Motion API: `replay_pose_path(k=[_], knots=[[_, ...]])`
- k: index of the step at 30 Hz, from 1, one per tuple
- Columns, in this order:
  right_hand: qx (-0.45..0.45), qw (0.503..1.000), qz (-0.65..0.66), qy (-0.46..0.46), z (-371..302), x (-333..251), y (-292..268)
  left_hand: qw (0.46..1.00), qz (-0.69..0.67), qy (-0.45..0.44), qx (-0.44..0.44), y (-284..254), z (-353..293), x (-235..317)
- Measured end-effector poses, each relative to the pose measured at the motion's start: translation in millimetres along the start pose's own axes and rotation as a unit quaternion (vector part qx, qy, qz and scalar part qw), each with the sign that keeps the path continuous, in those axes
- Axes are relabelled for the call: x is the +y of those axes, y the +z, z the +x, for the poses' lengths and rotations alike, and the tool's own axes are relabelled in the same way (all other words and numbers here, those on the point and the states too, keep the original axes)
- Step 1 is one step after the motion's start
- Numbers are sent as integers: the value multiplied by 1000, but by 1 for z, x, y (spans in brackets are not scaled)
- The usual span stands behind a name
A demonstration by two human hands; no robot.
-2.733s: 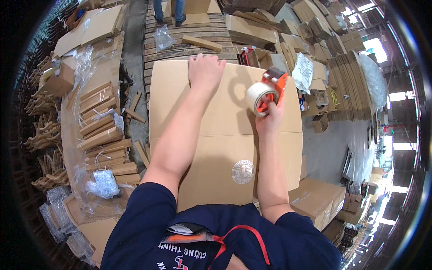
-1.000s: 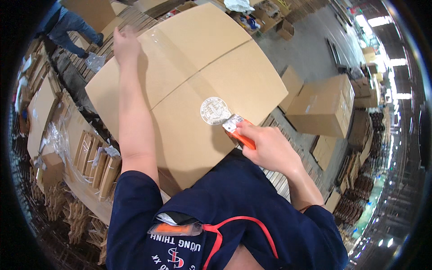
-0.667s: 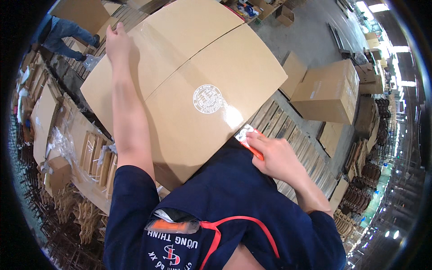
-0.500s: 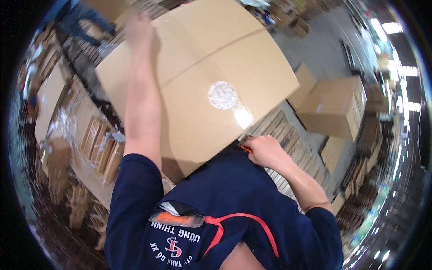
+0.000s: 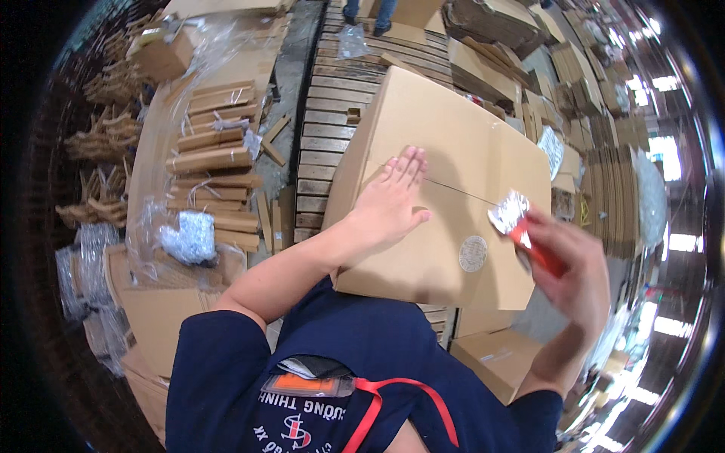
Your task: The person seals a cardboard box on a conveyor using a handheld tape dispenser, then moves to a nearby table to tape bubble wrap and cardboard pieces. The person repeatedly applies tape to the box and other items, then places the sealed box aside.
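A large brown cardboard carton [image 5: 461,121] stands in front of me, a seam running across its top. My left hand [image 5: 393,200] lies flat on that top near its left edge, fingers stretched out and the thumb apart. Above the carton's right side, my right hand [image 5: 570,260] is closed round what looks like a red tape dispenser [image 5: 540,257] with a shiny silvery front end; motion blurs it. A round pale sticker [image 5: 473,254] sits on the carton top, to the left of the dispenser.
The carton rests over a slatted wooden conveyor [image 5: 321,143]. On the left, bundled wooden pieces [image 5: 211,158] and a clear-wrapped packet [image 5: 189,238] lie on a cardboard-covered surface. Stacked flat cardboard [image 5: 608,196] stands right. Another person's legs [image 5: 370,15] show at the far end.
My left hand has come back from the carton's far left and now lies flat on its top. My right hand has lifted the dispenser from the near edge. The view has turned.
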State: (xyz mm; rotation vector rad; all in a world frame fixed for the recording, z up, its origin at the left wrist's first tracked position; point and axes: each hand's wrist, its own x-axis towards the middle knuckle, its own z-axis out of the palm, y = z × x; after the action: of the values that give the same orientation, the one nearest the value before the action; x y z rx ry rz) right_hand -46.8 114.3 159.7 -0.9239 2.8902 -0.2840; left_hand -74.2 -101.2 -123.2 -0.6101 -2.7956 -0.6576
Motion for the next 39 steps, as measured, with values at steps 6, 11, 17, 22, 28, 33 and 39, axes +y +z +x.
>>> replay_pose_path(k=[6,11,17,22,28,33,39], knots=[[-118,955,-57,-265,189,-92,46,971,-60,-79,-219,-32,15,13],[-315,897,-183,-250,278,-158,123,997,-33,-60,-42,7,-3,8],[-473,790,-312,-233,305,-194,194,983,-61,-85,-151,-12,-2,13],[-510,758,-356,-198,303,-181,242,990,-105,-94,-2,-1,-12,12],[-499,744,-346,-279,292,-181,179,996,14,-74,45,12,-6,12],[-360,834,-284,-308,205,-90,38,981,-43,-121,-146,0,11,39],[-128,947,-82,-282,37,76,-65,975,97,-190,-68,15,18,83]])
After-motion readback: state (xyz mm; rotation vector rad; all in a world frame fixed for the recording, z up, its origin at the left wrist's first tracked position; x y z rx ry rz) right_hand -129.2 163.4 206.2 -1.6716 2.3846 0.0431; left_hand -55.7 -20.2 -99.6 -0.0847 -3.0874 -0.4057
